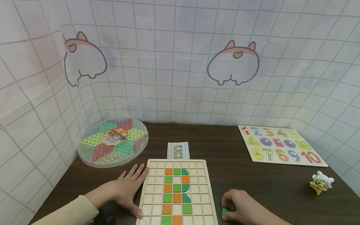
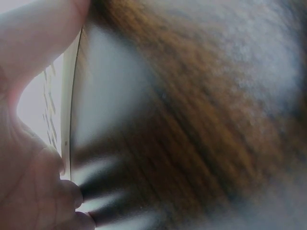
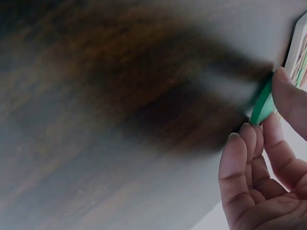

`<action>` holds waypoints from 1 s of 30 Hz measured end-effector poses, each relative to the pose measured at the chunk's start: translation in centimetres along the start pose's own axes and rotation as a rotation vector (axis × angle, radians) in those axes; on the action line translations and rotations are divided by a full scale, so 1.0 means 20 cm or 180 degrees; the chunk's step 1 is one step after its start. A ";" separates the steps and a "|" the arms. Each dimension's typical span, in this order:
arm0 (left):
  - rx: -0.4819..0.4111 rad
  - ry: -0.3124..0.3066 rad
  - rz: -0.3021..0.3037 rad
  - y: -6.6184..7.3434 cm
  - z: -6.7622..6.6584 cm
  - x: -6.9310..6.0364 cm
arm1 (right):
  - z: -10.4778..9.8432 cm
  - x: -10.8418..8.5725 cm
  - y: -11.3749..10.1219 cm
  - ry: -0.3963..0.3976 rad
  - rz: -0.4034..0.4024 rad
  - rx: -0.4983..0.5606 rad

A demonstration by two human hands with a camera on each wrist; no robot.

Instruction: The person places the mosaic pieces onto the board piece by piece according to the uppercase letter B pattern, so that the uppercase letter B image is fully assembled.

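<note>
A pale wooden grid board (image 1: pixel 154 189) lies on the dark table, holding orange square tiles (image 1: pixel 167 188), light green square tiles (image 1: pixel 187 208) and dark green rounded tiles (image 1: pixel 186 198). At its left edge, my left hand (image 1: pixel 127 189) rests with fingers spread, thumb and fingertips touching the rim. To the right of the board, my right hand (image 1: pixel 239 206) pinches a green tile (image 1: pixel 225 212) between thumb and fingers, just over the table. The right wrist view shows this green tile (image 3: pixel 263 103) edge-on, with a curved side. Its full outline is partly hidden by the fingers.
A small printed pattern card (image 1: pixel 178 150) lies behind the board. At the back left is a round Chinese checkers set (image 1: pixel 113 142). A number puzzle board (image 1: pixel 281 145) and a small toy figure (image 1: pixel 321 182) are on the right. A grid-patterned cloth (image 1: pixel 168 78) hangs behind the table.
</note>
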State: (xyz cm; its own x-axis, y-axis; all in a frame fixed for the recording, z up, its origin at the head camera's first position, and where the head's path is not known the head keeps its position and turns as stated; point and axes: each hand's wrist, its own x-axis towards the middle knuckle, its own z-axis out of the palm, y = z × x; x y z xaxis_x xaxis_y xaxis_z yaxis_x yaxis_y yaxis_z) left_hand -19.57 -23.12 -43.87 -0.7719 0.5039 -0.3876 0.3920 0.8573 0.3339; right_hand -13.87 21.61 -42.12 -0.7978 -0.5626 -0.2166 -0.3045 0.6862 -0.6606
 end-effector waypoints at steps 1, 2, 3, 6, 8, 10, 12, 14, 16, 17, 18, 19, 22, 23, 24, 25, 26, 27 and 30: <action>0.0001 -0.0001 -0.0004 0.00 0.00 0.00 | 0.00 0.00 0.00 0.0001 -0.0020 0.0024; 0.0002 -0.0002 -0.0007 0.00 0.00 0.00 | 0.00 -0.01 -0.01 0.0003 -0.0030 0.0057; 0.0005 -0.0003 -0.0010 0.00 0.00 0.00 | 0.00 -0.01 -0.02 0.0013 -0.0073 0.0117; 0.0010 -0.0006 -0.0015 0.00 0.00 0.00 | -0.01 -0.03 -0.07 0.0034 -0.0156 0.0267; 0.0010 -0.0008 -0.0015 0.00 0.00 0.00 | -0.01 -0.04 -0.10 0.0019 -0.0138 0.0355; 0.0005 -0.0012 -0.0018 0.00 0.00 0.00 | -0.02 -0.04 -0.11 -0.0005 -0.0089 0.0462; 0.0003 -0.0013 -0.0024 0.01 0.00 0.00 | -0.02 -0.04 -0.12 0.0001 -0.0048 0.0563; 0.0000 -0.0009 -0.0032 0.01 0.00 -0.01 | -0.02 -0.04 -0.14 0.0032 -0.0028 0.0677; 0.0004 -0.0002 -0.0036 0.01 0.00 -0.01 | -0.02 -0.03 -0.16 0.0060 -0.0015 0.0811; 0.0008 0.0005 -0.0032 0.01 0.00 -0.01 | -0.02 -0.03 -0.17 0.0077 0.0003 0.0886; 0.0009 0.0011 -0.0028 0.01 0.00 -0.01 | -0.02 -0.02 -0.19 0.0089 0.0041 0.1006; 0.0014 0.0008 -0.0027 0.02 0.00 -0.01 | -0.02 -0.01 -0.21 0.0114 0.0068 0.1119; 0.0015 0.0008 -0.0012 0.02 0.00 -0.02 | 0.00 0.02 -0.25 0.0197 0.0141 0.1406; 0.0010 0.0007 -0.0006 0.01 0.00 -0.02 | 0.00 0.03 -0.27 0.0215 0.0159 0.1500; 0.0003 0.0000 -0.0004 0.01 0.00 -0.01 | 0.01 0.04 -0.28 0.0227 0.0153 0.1580; 0.0000 -0.0005 -0.0002 0.01 0.00 -0.01 | 0.02 0.05 -0.29 0.0236 0.0131 0.1615; -0.0005 -0.0001 0.0003 0.01 0.00 -0.01 | 0.03 0.06 -0.30 0.0229 0.0119 0.1649; -0.0008 0.0000 0.0003 0.01 0.00 -0.01 | 0.04 0.07 -0.31 0.0227 0.0092 0.1670; 0.0003 0.0008 0.0001 0.01 0.00 -0.01 | 0.06 0.09 -0.34 0.0206 0.0022 0.1701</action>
State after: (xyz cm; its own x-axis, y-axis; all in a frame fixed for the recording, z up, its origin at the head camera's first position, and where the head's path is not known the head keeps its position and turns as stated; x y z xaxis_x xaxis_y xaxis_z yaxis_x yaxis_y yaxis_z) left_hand -19.43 -23.07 -43.79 -0.7730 0.5038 -0.3855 0.3925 0.8573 0.3332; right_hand -12.57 15.37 -38.87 -0.8344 -0.5179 -0.1887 -0.0054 0.3499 -0.9368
